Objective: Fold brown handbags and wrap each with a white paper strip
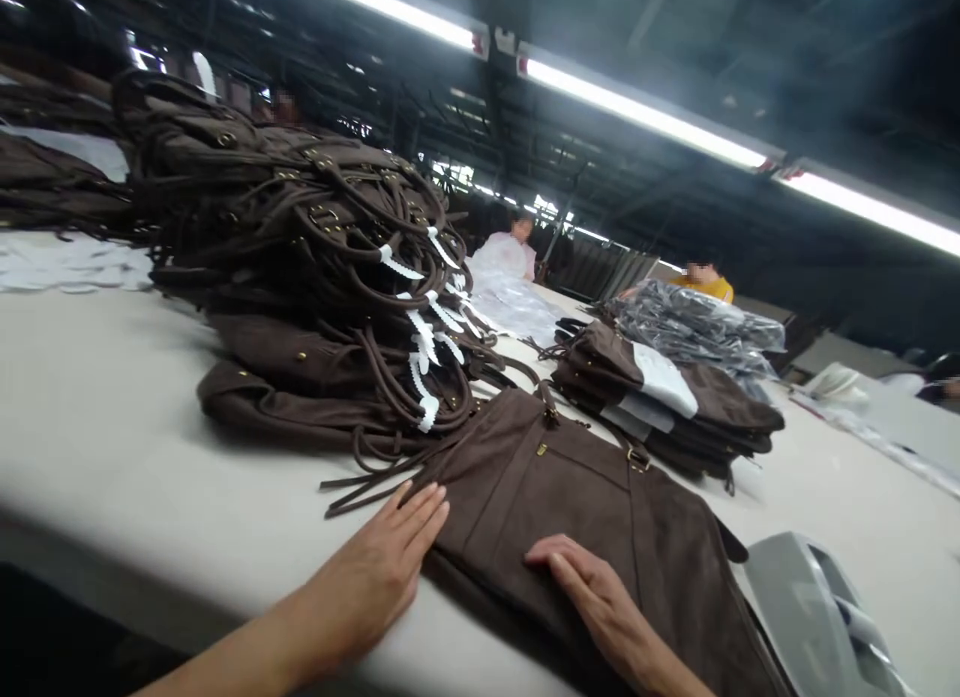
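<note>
Fingers (420, 522) flat, slightly parted, touching brown bag (570, 517)

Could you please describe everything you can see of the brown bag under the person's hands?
The dark brown bag lies on the pale table, between the tall bag pile and the grey device. It looks like soft, matte suede, with seamed panels, straps, a brass-toned buckle and a small metallic piece. The left hand touches its side edge; the right hand rests on its front. Its lower end is partly hidden.
</note>
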Demonstrator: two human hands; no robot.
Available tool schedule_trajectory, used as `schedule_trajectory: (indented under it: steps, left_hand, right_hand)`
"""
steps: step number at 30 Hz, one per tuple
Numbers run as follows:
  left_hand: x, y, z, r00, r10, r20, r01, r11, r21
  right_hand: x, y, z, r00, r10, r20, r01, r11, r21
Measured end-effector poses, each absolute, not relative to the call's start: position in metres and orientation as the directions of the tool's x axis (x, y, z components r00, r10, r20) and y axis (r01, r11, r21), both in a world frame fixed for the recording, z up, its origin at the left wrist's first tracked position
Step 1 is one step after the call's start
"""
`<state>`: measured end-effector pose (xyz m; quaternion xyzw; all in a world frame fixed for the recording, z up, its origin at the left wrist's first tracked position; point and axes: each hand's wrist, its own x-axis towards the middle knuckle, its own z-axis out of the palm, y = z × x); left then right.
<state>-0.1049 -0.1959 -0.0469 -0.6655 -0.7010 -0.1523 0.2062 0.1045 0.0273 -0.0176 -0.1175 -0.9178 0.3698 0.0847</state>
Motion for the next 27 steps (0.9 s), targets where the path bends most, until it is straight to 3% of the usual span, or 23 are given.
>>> schedule_trajectory:
  steps: [3,6,10,13,16,19,24,27]
  left_hand:
    - [-0.098,-0.184,-0.044,-0.232,0.772,0.592,0.972,0.16,0.172]
    - [-0.09,-0.167,-0.043,-0.533,0.545,0.647,0.846,0.357,0.396]
    - [-0.086,-0.153,-0.047,-0.611,0.344,0.713,0.783,0.397,0.479]
    - [-0.088,-0.151,-0.054,-0.611,0.28,0.741,0.774,0.41,0.483]
    - [-0.088,-0.151,-0.058,-0.616,0.331,0.715,0.777,0.406,0.482]
    - [-0.083,-0.15,-0.055,-0.605,0.393,0.692,0.791,0.397,0.466]
    - [-0.075,-0.147,-0.043,-0.596,0.307,0.742,0.792,0.378,0.48]
    - [-0.075,-0.146,-0.042,-0.611,0.263,0.747,0.783,0.341,0.52]
  right_hand:
    - [0.074,0.034,-0.033,-0.925,0.36,0.122,0.242,0.804,-0.544]
    - [0.032,0.039,-0.046,-0.885,0.291,0.364,0.19,0.938,-0.288]
    - [-0.028,0.048,-0.044,-0.779,0.068,0.624,0.046,0.998,-0.052]
    - [-0.063,0.056,-0.035,-0.771,-0.056,0.634,-0.046,0.998,0.032]
    - [-0.082,0.065,-0.034,-0.811,-0.059,0.583,-0.108,0.993,-0.049]
    - [-0.091,0.074,-0.038,-0.798,0.074,0.598,-0.056,0.979,-0.196]
    - [-0.102,0.08,-0.029,-0.741,0.26,0.62,-0.017,0.915,-0.403]
    - [-0.103,0.083,-0.008,-0.806,0.236,0.543,-0.024,0.904,-0.428]
